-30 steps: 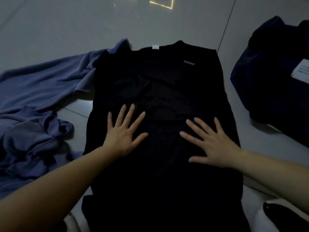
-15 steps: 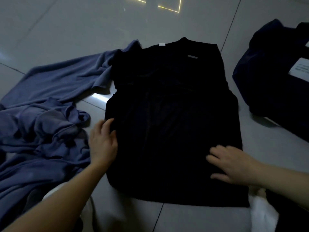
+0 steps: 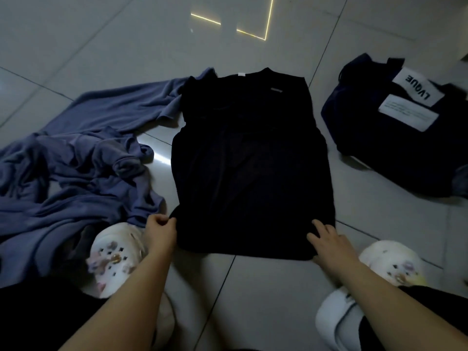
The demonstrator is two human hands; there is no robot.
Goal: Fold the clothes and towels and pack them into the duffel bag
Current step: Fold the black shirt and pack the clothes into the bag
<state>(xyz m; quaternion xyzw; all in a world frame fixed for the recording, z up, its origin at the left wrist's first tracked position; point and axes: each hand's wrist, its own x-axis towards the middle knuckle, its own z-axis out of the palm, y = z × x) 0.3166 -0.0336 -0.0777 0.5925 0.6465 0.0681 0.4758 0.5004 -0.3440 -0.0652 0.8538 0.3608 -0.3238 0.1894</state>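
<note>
A black shirt lies flat on the tiled floor, its sides folded in and its collar at the far end. The left hand pinches the near left corner of the hem, fingers curled round the cloth. The right hand rests on the near right corner with its fingers spread on the fabric (whether the thumb has tucked under the hem, I cannot tell). A crumpled blue garment sprawls to the left, its far edge touching the shirt's shoulder. The dark duffel bag with white labels sits to the right, apart from the shirt. White clogs show near each forearm.
</note>
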